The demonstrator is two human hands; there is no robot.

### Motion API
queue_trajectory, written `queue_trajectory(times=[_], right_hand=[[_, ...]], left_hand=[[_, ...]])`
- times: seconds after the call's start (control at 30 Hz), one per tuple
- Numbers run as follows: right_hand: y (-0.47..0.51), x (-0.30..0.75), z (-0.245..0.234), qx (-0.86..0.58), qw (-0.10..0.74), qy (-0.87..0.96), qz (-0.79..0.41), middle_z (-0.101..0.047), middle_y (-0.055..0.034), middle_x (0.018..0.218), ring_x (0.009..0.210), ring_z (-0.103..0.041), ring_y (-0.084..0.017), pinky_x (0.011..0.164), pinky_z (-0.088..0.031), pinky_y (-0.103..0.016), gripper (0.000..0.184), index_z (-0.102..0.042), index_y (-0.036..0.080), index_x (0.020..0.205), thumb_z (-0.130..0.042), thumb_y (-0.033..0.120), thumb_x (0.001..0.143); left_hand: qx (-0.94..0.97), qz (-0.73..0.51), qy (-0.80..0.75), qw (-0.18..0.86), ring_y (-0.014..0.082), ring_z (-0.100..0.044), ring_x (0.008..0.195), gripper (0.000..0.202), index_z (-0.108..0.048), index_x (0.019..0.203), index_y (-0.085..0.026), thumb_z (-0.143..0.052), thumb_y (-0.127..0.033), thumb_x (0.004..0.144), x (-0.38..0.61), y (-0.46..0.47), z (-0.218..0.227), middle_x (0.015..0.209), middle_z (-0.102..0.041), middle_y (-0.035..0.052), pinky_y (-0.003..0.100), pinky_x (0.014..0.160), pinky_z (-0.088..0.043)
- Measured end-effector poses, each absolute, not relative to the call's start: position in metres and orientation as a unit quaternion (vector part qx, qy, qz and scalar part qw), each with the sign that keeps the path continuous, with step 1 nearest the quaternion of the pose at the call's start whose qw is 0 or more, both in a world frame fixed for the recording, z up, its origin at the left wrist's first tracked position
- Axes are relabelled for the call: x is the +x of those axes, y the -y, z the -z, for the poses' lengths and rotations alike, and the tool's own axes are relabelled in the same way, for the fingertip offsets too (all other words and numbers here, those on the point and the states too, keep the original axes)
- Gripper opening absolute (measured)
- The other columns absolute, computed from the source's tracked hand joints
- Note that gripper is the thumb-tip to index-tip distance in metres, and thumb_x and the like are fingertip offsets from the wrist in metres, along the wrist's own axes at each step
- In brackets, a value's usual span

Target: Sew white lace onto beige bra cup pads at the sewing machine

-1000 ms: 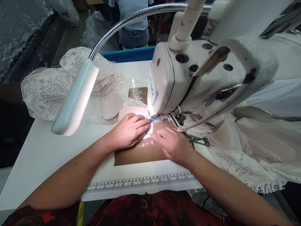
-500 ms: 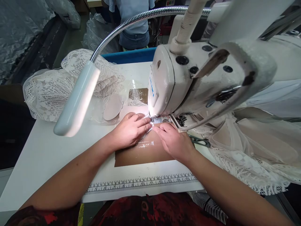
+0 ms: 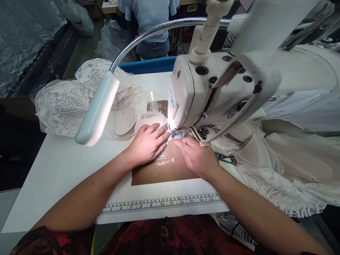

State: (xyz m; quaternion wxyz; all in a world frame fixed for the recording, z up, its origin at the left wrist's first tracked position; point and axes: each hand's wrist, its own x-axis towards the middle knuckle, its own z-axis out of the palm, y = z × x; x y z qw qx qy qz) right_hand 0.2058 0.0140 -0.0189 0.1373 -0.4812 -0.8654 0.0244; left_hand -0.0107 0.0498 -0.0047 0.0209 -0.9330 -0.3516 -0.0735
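Beside the needle of a white sewing machine (image 3: pixel 184 94), my left hand (image 3: pixel 148 144) lies with its fingers stretched out over white lace fabric (image 3: pixel 168 124), pressing it down. My right hand (image 3: pixel 198 156) is just right of the needle area, fingers curled in and the index finger pointing left toward the presser foot (image 3: pixel 174 134). Whatever its fingertips pinch is hidden. Both hands rest over a brown taped sheet (image 3: pixel 164 171) on the table. Pale pink cup pieces (image 3: pixel 125 121) joined to lace lie behind my left hand.
A lamp (image 3: pixel 97 108) on a bendy metal neck hangs over the left side. Lace garments (image 3: pixel 63 106) are heaped at the back left, more lace cups (image 3: pixel 297 156) at the right. Dark green thread snips (image 3: pixel 225 158) lie by my right wrist. A ruler strip (image 3: pixel 162 204) runs along the front edge. A person (image 3: pixel 151 24) sits beyond.
The view has shifted slightly. My right fingertips have drawn a little to the right, away from the left ones, leaving a wider gap below the presser foot. My left hand stays on the lace.
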Motion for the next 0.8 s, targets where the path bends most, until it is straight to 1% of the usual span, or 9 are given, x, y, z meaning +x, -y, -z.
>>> queue_trajectory(times=[0.13, 0.23, 0.3, 0.4, 0.5, 0.57, 0.63, 0.7, 0.8], right_hand=[[-0.012, 0.208, 0.018, -0.472, 0.143, 0.869, -0.034, -0.066, -0.0026, 0.094, 0.077, -0.056, -0.016, 0.057, -0.034, -0.026, 0.041, -0.059, 0.025, 0.122, -0.045, 0.011, 0.085], [-0.012, 0.21, 0.017, -0.467, 0.15, 0.871, -0.036, -0.067, -0.0038, 0.096, 0.078, -0.058, -0.017, 0.061, -0.037, -0.026, 0.038, -0.059, 0.023, 0.121, -0.044, 0.013, 0.087], [-0.013, 0.211, 0.016, -0.467, 0.149, 0.871, -0.038, -0.067, -0.0046, 0.096, 0.077, -0.058, -0.017, 0.062, -0.038, -0.027, 0.036, -0.06, 0.022, 0.119, -0.044, 0.015, 0.087], [-0.012, 0.212, 0.013, -0.469, 0.138, 0.872, -0.043, -0.067, -0.0053, 0.095, 0.077, -0.058, -0.017, 0.062, -0.039, -0.027, 0.033, -0.062, 0.02, 0.115, -0.044, 0.015, 0.087], [-0.011, 0.212, 0.011, -0.47, 0.13, 0.872, -0.049, -0.067, -0.0055, 0.094, 0.076, -0.059, -0.017, 0.062, -0.04, -0.026, 0.032, -0.062, 0.019, 0.113, -0.044, 0.016, 0.087], [-0.01, 0.213, 0.01, -0.467, 0.132, 0.873, -0.054, -0.067, -0.0059, 0.093, 0.076, -0.059, -0.017, 0.063, -0.04, -0.026, 0.032, -0.062, 0.018, 0.114, -0.045, 0.016, 0.087], [-0.01, 0.215, 0.01, -0.456, 0.141, 0.877, -0.06, -0.068, -0.006, 0.09, 0.077, -0.06, -0.017, 0.064, -0.041, -0.026, 0.032, -0.062, 0.018, 0.115, -0.044, 0.016, 0.089], [-0.01, 0.219, 0.009, -0.428, 0.149, 0.889, -0.071, -0.067, -0.005, 0.085, 0.074, -0.059, -0.016, 0.064, -0.041, -0.026, 0.032, -0.063, 0.018, 0.116, -0.044, 0.016, 0.089], [-0.009, 0.224, 0.005, -0.364, 0.139, 0.916, -0.095, -0.064, -0.0033, 0.076, 0.068, -0.056, -0.015, 0.063, -0.04, -0.026, 0.031, -0.063, 0.017, 0.115, -0.045, 0.016, 0.089]], left_hand=[[-0.921, 0.044, 0.386, 0.027, 0.0339, -0.047, 0.114, 0.043, -0.051, 0.13, -0.014, -0.038, -0.036, 0.096, -0.01, -0.043, -0.004, 0.13, -0.054, 0.0155, 0.042, 0.078, -0.041], [-0.911, 0.022, 0.411, 0.009, 0.0315, -0.052, 0.106, 0.049, -0.049, 0.13, -0.014, -0.042, -0.045, 0.093, -0.013, -0.032, -0.017, 0.128, -0.055, 0.0152, 0.037, 0.07, -0.045], [-0.911, 0.009, 0.412, -0.016, 0.0288, -0.055, 0.099, 0.051, -0.052, 0.128, -0.013, -0.044, -0.049, 0.092, -0.016, -0.023, -0.027, 0.122, -0.058, 0.0144, 0.036, 0.069, -0.047], [-0.914, -0.011, 0.403, -0.055, 0.0254, -0.059, 0.088, 0.045, -0.057, 0.119, -0.013, -0.044, -0.047, 0.092, -0.019, -0.014, -0.036, 0.107, -0.063, 0.012, 0.036, 0.068, -0.049], [-0.913, -0.015, 0.4, -0.077, 0.0244, -0.059, 0.084, 0.039, -0.06, 0.112, -0.013, -0.044, -0.043, 0.093, -0.018, -0.013, -0.037, 0.097, -0.064, 0.0098, 0.035, 0.066, -0.049], [-0.915, -0.001, 0.394, -0.087, 0.0238, -0.059, 0.084, 0.036, -0.061, 0.108, -0.013, -0.043, -0.04, 0.093, -0.017, -0.015, -0.034, 0.094, -0.064, 0.0096, 0.035, 0.067, -0.049], [-0.919, 0.022, 0.382, -0.095, 0.0233, -0.058, 0.086, 0.034, -0.063, 0.105, -0.012, -0.043, -0.037, 0.094, -0.015, -0.017, -0.031, 0.094, -0.064, 0.0105, 0.035, 0.072, -0.05], [-0.924, 0.046, 0.365, -0.103, 0.0238, -0.057, 0.092, 0.031, -0.063, 0.104, -0.011, -0.045, -0.034, 0.093, -0.013, -0.019, -0.028, 0.099, -0.064, 0.0122, 0.037, 0.078, -0.05], [-0.929, 0.073, 0.343, -0.117, 0.0246, -0.056, 0.1, 0.029, -0.062, 0.107, -0.012, -0.046, -0.031, 0.092, -0.01, -0.019, -0.023, 0.111, -0.061, 0.0138, 0.04, 0.084, -0.049]])
